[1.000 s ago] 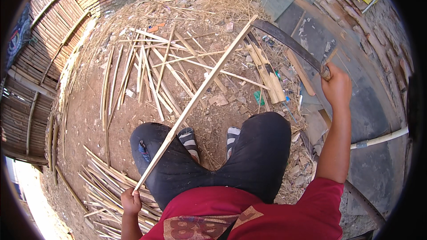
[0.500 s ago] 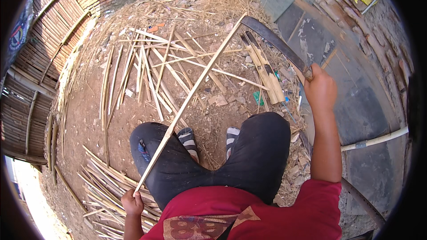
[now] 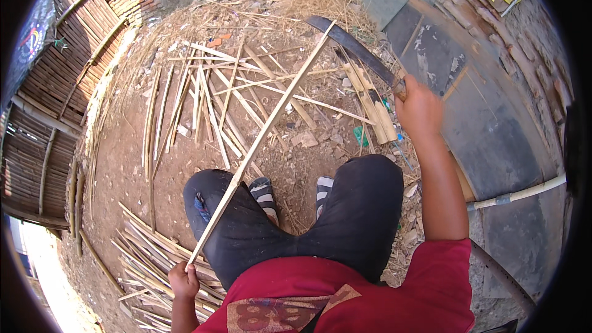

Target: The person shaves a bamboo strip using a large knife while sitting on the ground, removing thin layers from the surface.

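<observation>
My left hand (image 3: 184, 280), low at the left, is closed round the near end of a long pale bamboo strip (image 3: 259, 142). The strip slants up to the right across my left thigh, its far end high over the ground. My right hand (image 3: 419, 108) grips the handle of a curved dark machete (image 3: 354, 47), which points up and left. The blade meets or crosses the strip near its far end; its tip reaches past the strip on the left. Whether the edge touches the wood I cannot tell.
Split bamboo strips (image 3: 209, 95) lie scattered ahead of my feet, beside thicker half-culms (image 3: 372, 102). Another pile of strips (image 3: 148, 259) is at my left. Dark boards (image 3: 493, 142) cover the right side, with a pale pole (image 3: 518, 192) across them. A bamboo wall (image 3: 80, 31) stands far left.
My right hand has moved left and slightly up with the machete, so its tip now passes beyond the strip. The strip's far end has shifted slightly left; my left hand keeps its hold.
</observation>
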The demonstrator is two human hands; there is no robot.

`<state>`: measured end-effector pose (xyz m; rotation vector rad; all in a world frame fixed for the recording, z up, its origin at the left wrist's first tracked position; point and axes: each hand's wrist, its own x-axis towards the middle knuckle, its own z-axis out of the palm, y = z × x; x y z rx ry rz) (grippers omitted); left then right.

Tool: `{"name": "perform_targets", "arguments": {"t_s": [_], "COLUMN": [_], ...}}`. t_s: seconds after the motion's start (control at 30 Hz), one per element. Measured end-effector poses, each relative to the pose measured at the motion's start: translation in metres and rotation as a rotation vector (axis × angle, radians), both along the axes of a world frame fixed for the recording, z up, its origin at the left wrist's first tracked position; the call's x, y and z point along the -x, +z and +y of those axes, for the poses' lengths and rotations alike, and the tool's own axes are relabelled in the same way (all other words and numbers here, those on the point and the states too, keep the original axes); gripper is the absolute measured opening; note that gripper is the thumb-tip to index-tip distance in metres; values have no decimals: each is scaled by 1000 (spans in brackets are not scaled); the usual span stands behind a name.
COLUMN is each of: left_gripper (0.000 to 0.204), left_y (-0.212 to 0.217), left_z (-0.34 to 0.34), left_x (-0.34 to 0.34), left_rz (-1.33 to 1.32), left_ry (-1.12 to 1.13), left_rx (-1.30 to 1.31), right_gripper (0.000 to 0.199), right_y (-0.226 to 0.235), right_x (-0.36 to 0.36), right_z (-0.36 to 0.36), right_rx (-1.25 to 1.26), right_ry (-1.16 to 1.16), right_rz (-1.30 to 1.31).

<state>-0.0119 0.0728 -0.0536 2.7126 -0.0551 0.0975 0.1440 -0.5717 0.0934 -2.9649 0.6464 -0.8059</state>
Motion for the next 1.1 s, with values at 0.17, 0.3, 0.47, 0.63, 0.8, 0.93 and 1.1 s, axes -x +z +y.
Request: {"name": "perform_targets", "arguments": {"t_s": [0.17, 0.3, 0.47, 0.63, 0.8, 0.93, 1.1], "left_gripper": [55, 55, 54, 56, 58, 59, 59], "left_y": [9, 12, 12, 18, 18, 17, 18], "left_z": [-5, -4, -4, -10, -12, -10, -10], "left_x": [0, -2, -3, -7, -11, -10, -12], "left_rz": [-20, -14, 15, 47, 99, 58, 8], "left_ry": [-10, 0, 16, 30, 48, 36, 10], "left_rx": [4, -10, 18, 30, 81, 32, -11], "right_gripper": [27, 28, 36, 52, 64, 54, 46], "right_y": [0, -1, 11, 9, -4, 11, 17], "right_x": [-6, -10, -7, -7, -11, -8, -4], "right_z": [-2, -4, 6, -15, -50, -52, -57], "right_rx": [136, 178, -180, -316, -954, -1267, -1461], "right_ry": [47, 46, 42, 166, 400, 413, 528], "right_rz": [-51, -22, 140, 35, -31, 11, 67]}}
